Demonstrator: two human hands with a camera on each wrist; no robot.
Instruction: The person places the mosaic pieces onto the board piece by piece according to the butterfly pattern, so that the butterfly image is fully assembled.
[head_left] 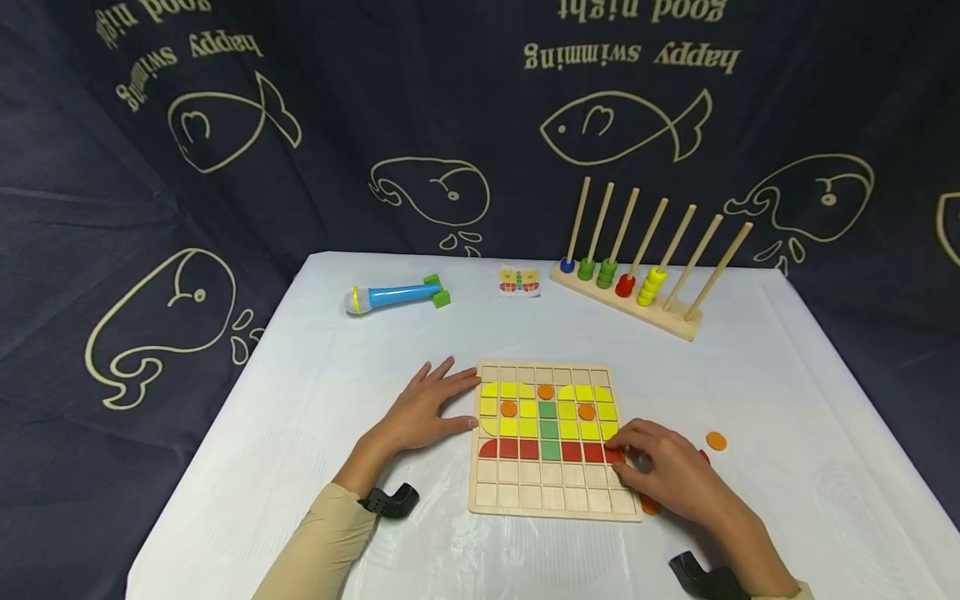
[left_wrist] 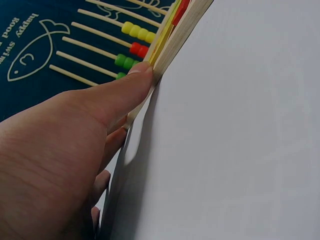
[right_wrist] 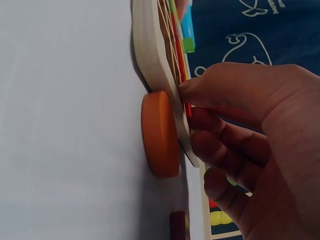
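A square wooden grid board [head_left: 551, 498] lies on the table, with yellow, red and green tiles and orange discs set in its cells. My left hand [head_left: 425, 410] rests at the board's left edge, fingers extended; in the left wrist view its thumb [left_wrist: 131, 90] touches the wooden rim. At the right end of the red row, my right hand [head_left: 670, 467] pinches a red tile [head_left: 614, 456] between thumb and forefinger. The fingers partly cover that tile, so its full shape is hidden. Close by the board's rim, under this hand, sits an orange disc [right_wrist: 159, 134].
Another orange disc [head_left: 716, 441] lies right of the right hand, and a red piece [head_left: 704, 457] shows partly behind it. Farther back are a blue toy microphone [head_left: 401, 294], a small butterfly picture card [head_left: 519, 282] and a peg stand [head_left: 637, 310] with coloured beads.
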